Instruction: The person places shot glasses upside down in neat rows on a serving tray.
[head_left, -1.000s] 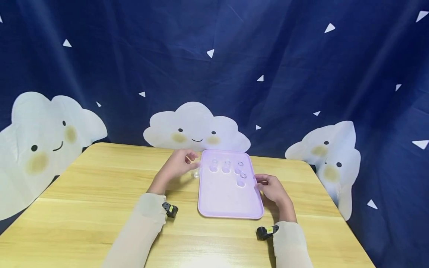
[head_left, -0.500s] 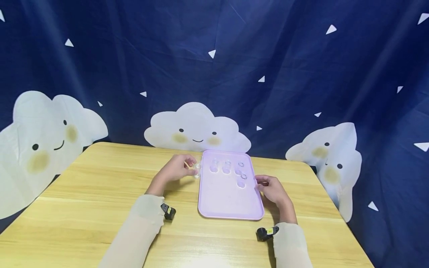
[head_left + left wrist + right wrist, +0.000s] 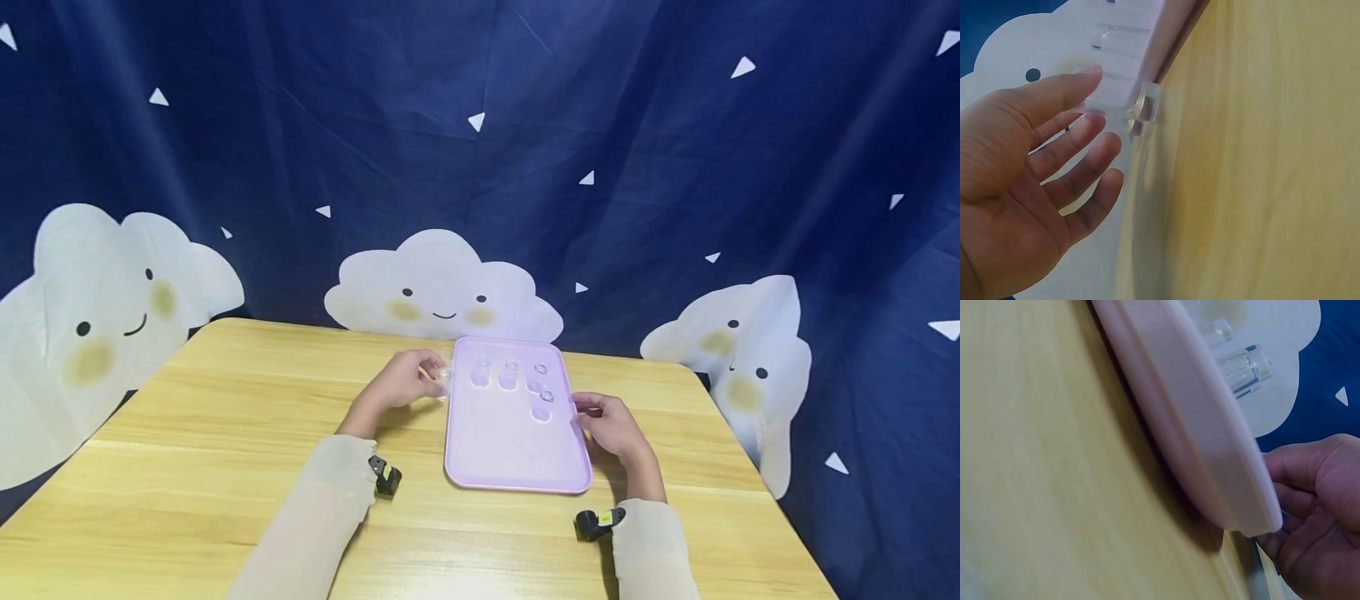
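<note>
At the left edge of the purple tray (image 3: pixel 517 458), my left hand (image 3: pixel 405 379) holds a small clear glass (image 3: pixel 1149 103) with a thick base between thumb and fingers. A second clear base (image 3: pixel 1135 128) shows just behind it, partly hidden. Several more clear glasses (image 3: pixel 508 375) stand on the tray's far half, one (image 3: pixel 542 406) nearer than the others. My right hand (image 3: pixel 611 421) rests at the tray's right edge. In the right wrist view, its fingers (image 3: pixel 1291 499) touch the outer wall, their tips partly hidden.
The tray lies near the far edge of a wooden table (image 3: pixel 225 467). A dark blue curtain (image 3: pixel 480 67) with white clouds and triangles hangs behind it. A black camera (image 3: pixel 386 477) sits on the left wrist, and another camera (image 3: pixel 596 523) on the right.
My left hand has come slightly lower and nearer the tray, closing round the clear glass beside its left edge. The right hand and the glasses on the tray keep their places.
</note>
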A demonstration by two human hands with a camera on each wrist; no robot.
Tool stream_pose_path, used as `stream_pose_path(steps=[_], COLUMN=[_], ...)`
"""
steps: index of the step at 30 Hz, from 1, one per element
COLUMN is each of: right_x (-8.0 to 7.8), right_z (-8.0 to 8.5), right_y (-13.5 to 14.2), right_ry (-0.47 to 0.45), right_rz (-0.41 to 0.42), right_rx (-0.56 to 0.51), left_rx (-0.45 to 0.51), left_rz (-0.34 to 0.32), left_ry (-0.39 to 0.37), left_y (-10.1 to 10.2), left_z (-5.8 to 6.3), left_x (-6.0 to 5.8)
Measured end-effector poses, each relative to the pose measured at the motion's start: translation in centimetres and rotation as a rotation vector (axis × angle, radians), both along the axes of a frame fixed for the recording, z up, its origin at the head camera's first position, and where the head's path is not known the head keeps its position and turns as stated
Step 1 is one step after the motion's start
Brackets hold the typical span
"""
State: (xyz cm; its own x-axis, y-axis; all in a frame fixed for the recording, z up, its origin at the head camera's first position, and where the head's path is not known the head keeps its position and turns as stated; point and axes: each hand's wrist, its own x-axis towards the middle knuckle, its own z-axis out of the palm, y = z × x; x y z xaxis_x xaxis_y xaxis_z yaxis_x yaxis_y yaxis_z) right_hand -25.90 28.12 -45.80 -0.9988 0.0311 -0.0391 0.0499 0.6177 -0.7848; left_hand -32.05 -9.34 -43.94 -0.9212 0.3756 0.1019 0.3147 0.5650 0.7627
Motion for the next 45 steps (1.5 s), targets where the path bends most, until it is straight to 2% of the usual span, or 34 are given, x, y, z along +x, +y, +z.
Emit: stream_pose_path(steps=[5, 9, 17, 29, 35, 45], right_x=[0.1, 0.1, -0.1, -0.1, -0.2, -0.1], right_z=[0.0, -0.1, -0.1, 0.3, 0.3, 0.1], right_y=[0.1, 0.2, 0.3, 0.2, 0.1, 0.1], right_ry=[0.000, -0.006, 0.002, -0.002, -0.004, 0.012], right_rz=[-0.005, -0.006, 0.006, -0.001, 0.000, 0.008], right_rx=[0.001, -0.001, 0.000, 0.007, 0.008, 0.014], left_rx=[0.034, 0.078, 0.194, 0.177, 0.150, 0.115], left_rz=[0.005, 0.034, 0.071, 0.046, 0.049, -0.059], left_ry=[-0.042, -0.085, -0.205, -0.264, -0.244, -0.140], left_y=[0.4, 0.5, 0.6, 0.8, 0.8, 1.3], left_z=[-0.5, -0.9, -1.3, -1.2, -0.5, 0.8], left_x=[0.0, -0.1, -0.1, 0.0, 0.2, 0.3])
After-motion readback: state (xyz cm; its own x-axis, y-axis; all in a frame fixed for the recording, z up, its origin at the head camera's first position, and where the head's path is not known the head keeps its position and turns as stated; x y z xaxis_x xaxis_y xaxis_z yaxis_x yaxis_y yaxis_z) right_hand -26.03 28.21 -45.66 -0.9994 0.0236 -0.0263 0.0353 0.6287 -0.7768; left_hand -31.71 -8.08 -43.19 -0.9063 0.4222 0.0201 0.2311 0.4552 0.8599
